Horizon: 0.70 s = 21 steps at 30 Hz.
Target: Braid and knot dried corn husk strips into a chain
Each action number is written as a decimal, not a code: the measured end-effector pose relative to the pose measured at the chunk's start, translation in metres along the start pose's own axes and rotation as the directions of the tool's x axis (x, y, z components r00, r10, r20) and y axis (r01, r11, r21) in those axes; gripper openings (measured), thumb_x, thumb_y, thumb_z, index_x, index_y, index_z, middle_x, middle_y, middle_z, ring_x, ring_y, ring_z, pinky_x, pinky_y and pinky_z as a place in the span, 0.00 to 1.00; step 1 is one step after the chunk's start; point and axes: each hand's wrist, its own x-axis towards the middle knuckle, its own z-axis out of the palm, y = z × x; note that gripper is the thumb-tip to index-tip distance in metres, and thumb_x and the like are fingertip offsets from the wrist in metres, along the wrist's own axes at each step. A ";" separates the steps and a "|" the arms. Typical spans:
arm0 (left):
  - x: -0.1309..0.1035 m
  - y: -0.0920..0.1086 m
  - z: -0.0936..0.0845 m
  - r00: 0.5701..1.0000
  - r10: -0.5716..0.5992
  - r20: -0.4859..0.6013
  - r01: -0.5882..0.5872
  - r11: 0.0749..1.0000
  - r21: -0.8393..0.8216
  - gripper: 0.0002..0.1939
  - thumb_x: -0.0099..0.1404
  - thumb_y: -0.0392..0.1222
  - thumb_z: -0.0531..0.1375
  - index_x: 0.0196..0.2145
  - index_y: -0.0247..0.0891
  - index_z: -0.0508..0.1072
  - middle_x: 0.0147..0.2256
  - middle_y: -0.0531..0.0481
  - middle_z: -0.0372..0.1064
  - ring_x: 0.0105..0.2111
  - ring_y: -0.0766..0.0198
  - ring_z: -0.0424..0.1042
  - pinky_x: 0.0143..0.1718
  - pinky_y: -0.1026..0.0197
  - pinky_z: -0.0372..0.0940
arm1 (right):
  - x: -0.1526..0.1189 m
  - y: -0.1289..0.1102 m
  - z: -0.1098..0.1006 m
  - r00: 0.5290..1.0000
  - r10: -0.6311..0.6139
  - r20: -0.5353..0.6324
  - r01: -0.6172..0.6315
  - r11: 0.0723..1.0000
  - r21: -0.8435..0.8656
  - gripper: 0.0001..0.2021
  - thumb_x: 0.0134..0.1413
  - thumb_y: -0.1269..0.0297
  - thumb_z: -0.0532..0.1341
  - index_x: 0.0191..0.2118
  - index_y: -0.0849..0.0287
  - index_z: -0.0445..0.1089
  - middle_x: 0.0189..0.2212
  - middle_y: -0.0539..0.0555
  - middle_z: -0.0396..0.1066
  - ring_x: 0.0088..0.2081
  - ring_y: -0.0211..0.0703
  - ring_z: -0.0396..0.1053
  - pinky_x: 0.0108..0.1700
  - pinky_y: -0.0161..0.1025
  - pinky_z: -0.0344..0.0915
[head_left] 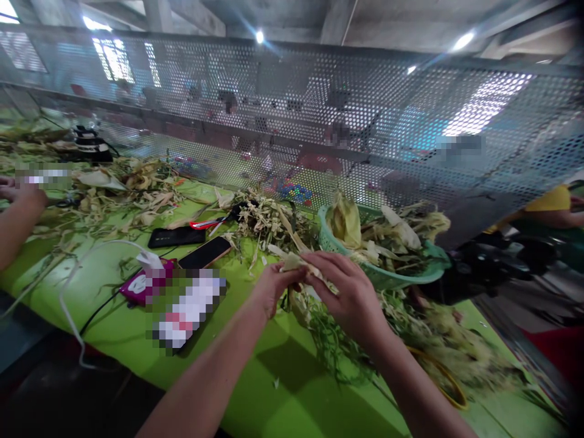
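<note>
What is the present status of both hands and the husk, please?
Left hand pinching pale husk; right hand close against it. Husk raised over green table. Around: loose plant scraps, green basket beyond.

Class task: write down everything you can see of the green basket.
The basket is pale green and looks like plastic, with small openings in its left wall and a curved rim. Mouth upward, it stands on the green table, between the right hand and the perforated screen. Dry, husk-like leaves heap above the rim; its base is hidden.
</note>
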 end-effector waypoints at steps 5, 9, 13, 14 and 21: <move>0.003 0.001 -0.001 0.988 -0.041 -0.151 0.029 0.996 -0.082 0.18 0.43 0.47 0.71 0.28 0.32 0.74 0.25 0.50 0.70 0.21 0.73 0.62 0.25 0.67 0.57 | 0.001 0.001 -0.001 0.953 0.257 0.162 -0.278 0.952 0.127 0.12 0.58 0.55 0.58 0.33 0.58 0.71 0.29 0.52 0.72 0.32 0.42 0.69 0.33 0.37 0.63; 0.001 0.003 0.001 0.968 -0.132 -0.213 0.106 0.986 -0.127 0.21 0.39 0.47 0.73 0.28 0.33 0.73 0.23 0.54 0.67 0.19 0.75 0.59 0.23 0.67 0.55 | -0.001 0.009 0.009 0.912 0.271 0.307 -0.354 0.900 0.255 0.12 0.57 0.57 0.57 0.28 0.59 0.70 0.23 0.49 0.68 0.27 0.38 0.65 0.29 0.34 0.60; 0.003 0.004 -0.001 0.967 -0.151 -0.205 0.125 0.983 -0.135 0.20 0.39 0.46 0.72 0.29 0.34 0.73 0.22 0.56 0.64 0.18 0.76 0.56 0.20 0.68 0.52 | -0.002 0.021 0.011 0.904 0.319 0.285 -0.401 0.865 0.302 0.10 0.54 0.61 0.58 0.26 0.59 0.68 0.21 0.47 0.65 0.25 0.37 0.61 0.28 0.33 0.57; 0.004 0.004 -0.001 0.970 -0.142 -0.199 0.114 0.983 -0.147 0.20 0.39 0.45 0.72 0.29 0.34 0.72 0.22 0.56 0.64 0.18 0.76 0.56 0.20 0.68 0.52 | -0.003 0.025 0.010 0.898 0.340 0.279 -0.420 0.852 0.311 0.10 0.54 0.61 0.58 0.26 0.59 0.67 0.21 0.47 0.64 0.25 0.37 0.61 0.28 0.33 0.56; 0.002 0.007 0.001 0.981 -0.116 -0.158 0.086 0.978 -0.188 0.17 0.39 0.43 0.73 0.25 0.33 0.73 0.22 0.56 0.65 0.17 0.78 0.52 0.20 0.69 0.51 | -0.002 0.038 0.006 0.825 0.438 0.356 -0.563 0.693 0.451 0.14 0.54 0.54 0.59 0.28 0.60 0.71 0.24 0.48 0.68 0.28 0.39 0.63 0.32 0.35 0.57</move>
